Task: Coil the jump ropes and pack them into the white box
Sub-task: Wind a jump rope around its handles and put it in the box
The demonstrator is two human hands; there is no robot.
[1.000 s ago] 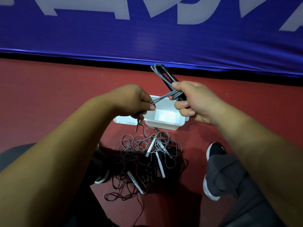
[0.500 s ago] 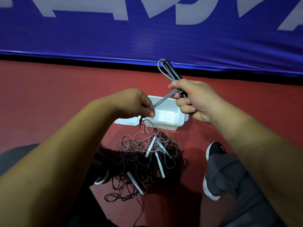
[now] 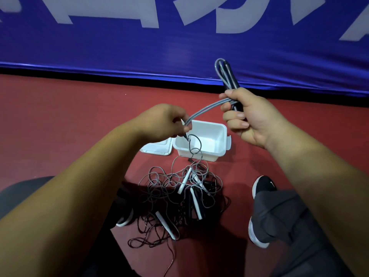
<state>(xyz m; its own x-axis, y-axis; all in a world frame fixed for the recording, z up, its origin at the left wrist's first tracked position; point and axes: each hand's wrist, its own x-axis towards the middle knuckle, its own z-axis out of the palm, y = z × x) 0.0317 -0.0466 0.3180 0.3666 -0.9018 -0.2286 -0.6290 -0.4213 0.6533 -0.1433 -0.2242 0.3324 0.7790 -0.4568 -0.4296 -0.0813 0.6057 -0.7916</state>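
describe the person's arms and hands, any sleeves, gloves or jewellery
The left forearm and right forearm are bare as far as the frame shows, with no sleeves in view. The left hand and right hand wear no gloves, and no rings, watch or bracelet show. The nails visible on the right hand are short and plain.

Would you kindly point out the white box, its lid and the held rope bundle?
white box (image 3: 211,133): head view, far inner wall.
lid (image 3: 159,148): head view, flat top.
rope bundle (image 3: 229,80): head view, above hand.

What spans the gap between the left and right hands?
In the head view, grey jump rope strands run from the left hand to the right hand.
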